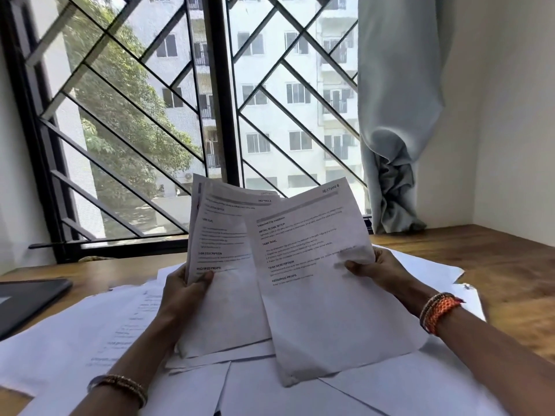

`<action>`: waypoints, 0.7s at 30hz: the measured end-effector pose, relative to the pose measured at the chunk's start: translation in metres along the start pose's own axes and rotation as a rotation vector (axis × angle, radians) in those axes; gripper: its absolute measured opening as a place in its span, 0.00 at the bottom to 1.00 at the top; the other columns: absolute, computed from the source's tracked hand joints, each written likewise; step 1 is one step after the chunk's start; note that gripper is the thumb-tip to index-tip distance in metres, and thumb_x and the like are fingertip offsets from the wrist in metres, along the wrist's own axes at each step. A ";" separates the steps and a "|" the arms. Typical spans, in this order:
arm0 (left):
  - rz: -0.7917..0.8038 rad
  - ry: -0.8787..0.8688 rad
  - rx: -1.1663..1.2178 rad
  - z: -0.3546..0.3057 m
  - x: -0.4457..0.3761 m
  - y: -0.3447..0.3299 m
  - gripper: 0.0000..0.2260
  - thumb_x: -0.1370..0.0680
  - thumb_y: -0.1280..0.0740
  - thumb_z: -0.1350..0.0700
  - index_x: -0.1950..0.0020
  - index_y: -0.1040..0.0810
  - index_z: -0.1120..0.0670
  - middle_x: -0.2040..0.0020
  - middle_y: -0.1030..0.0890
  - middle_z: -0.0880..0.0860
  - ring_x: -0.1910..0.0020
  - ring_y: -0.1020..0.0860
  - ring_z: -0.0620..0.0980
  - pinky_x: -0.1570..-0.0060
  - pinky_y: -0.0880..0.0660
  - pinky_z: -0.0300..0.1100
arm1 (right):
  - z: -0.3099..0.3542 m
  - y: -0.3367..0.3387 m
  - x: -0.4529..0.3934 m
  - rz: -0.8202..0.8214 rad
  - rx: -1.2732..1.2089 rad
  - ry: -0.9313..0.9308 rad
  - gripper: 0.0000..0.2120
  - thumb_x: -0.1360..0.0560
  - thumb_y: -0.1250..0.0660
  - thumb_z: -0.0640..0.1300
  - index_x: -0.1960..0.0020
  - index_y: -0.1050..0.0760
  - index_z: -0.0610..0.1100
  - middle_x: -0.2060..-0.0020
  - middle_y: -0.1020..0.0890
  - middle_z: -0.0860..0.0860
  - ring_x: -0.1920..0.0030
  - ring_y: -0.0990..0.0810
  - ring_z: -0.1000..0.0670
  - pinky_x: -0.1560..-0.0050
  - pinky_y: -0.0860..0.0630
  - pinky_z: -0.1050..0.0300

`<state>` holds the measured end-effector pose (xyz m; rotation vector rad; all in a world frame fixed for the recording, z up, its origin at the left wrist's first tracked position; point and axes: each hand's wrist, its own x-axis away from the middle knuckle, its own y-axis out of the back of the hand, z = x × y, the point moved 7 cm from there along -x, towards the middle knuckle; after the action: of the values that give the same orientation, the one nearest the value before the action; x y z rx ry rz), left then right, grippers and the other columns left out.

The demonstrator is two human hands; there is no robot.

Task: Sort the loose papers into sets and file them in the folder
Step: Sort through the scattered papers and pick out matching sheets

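Printed sheets held up over a paper-strewn desk.

Left hand (183,288) pinching a small sheaf of printed pages (223,265), thumb on the front; right hand (374,270) pinching the right edge of a single sheet headed "SECTION 6" (312,265), overlapping the sheaf. Below, loose papers (300,391) spread across the wooden desk (495,256); dark folder (27,301) flat at the desk's left edge.

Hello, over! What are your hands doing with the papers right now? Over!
Left hand grips a small stack of sheets. Right hand pinches the Section 6 page. Loose papers cover the desk.
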<state>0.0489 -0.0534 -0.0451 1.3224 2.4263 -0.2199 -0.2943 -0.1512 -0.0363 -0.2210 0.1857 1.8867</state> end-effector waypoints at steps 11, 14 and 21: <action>-0.002 0.002 -0.004 0.001 -0.001 -0.002 0.08 0.24 0.33 0.65 0.48 0.21 0.56 0.56 0.18 0.52 0.57 0.21 0.54 0.54 0.23 0.46 | 0.028 0.046 0.007 -0.480 0.209 0.147 0.08 0.23 0.36 0.33 0.45 0.22 0.36 0.52 0.17 0.38 0.63 0.18 0.47 0.62 0.24 0.57; -0.010 0.008 0.026 -0.004 0.002 -0.003 0.08 0.24 0.33 0.65 0.47 0.21 0.56 0.56 0.18 0.51 0.57 0.21 0.53 0.55 0.24 0.43 | 0.057 0.068 0.029 -0.889 0.646 0.403 0.14 0.25 0.40 0.39 0.47 0.22 0.32 0.52 0.19 0.31 0.53 0.20 0.32 0.55 0.28 0.49; -0.038 0.061 0.150 -0.003 0.002 -0.011 0.03 0.23 0.32 0.61 0.51 0.20 0.54 0.57 0.17 0.53 0.61 0.20 0.52 0.62 0.23 0.41 | 0.056 0.104 0.024 -0.942 0.433 0.394 0.17 0.29 0.39 0.43 0.46 0.23 0.33 0.52 0.19 0.34 0.55 0.19 0.39 0.55 0.25 0.47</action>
<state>0.0385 -0.0568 -0.0436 1.3651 2.5300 -0.3842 -0.4036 -0.1490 0.0140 -0.3110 0.6284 0.8265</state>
